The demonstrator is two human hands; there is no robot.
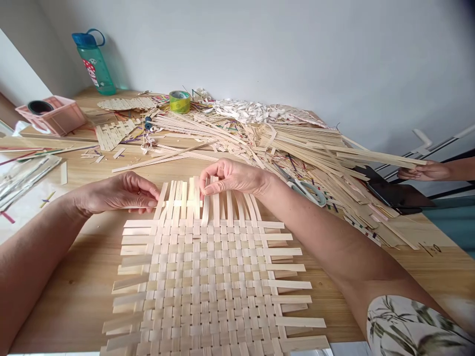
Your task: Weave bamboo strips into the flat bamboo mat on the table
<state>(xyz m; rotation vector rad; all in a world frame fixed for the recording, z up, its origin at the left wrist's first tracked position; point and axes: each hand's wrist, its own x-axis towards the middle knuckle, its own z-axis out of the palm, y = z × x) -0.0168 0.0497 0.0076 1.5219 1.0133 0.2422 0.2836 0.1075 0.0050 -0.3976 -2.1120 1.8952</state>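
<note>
On the worktop (77, 301) the woven mat (208, 282) lies nearest, the strip pile (297, 148) behind it to the right, the bottle (94, 62) far left behind.

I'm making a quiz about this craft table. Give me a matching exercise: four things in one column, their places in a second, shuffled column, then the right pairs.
Things:
1. water bottle
2. tape roll
3. scissors
4. pink basket

Places:
A. by the right forearm, at the edge of the strip pile
B. far left corner, against the wall
C. left edge of the table, holding a dark roll
D. far side of the table, behind the loose strips

Pairs: 1-B, 2-D, 3-A, 4-C
</note>
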